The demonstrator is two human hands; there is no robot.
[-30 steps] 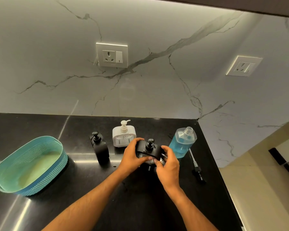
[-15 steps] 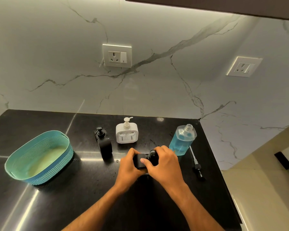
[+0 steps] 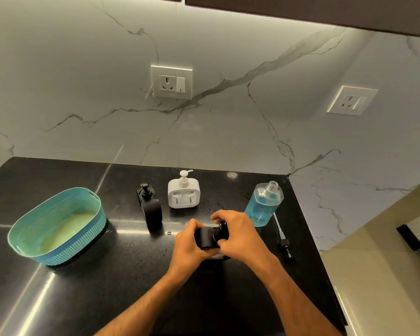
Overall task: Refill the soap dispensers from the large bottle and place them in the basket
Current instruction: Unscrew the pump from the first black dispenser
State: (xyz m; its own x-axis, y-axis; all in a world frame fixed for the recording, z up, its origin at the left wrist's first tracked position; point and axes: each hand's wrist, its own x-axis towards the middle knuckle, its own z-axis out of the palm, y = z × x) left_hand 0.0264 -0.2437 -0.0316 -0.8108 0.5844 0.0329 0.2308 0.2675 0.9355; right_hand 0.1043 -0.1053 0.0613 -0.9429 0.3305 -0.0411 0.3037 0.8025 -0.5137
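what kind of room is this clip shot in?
Probably a home kitchen or utility counter: a polished black stone countertop, a marble-look backsplash with wall sockets, and dark cabinets overhead. No sink or appliance shows, so it is a guess.

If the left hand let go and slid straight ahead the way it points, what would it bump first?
Probably the large bottle. The left hand points forward and rightward past the black dispenser it grips. Depth is unclear, so it might slip by on the near side.

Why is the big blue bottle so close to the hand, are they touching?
Cannot tell. In the head view the right hand overlaps the large bottle, hiding any gap.
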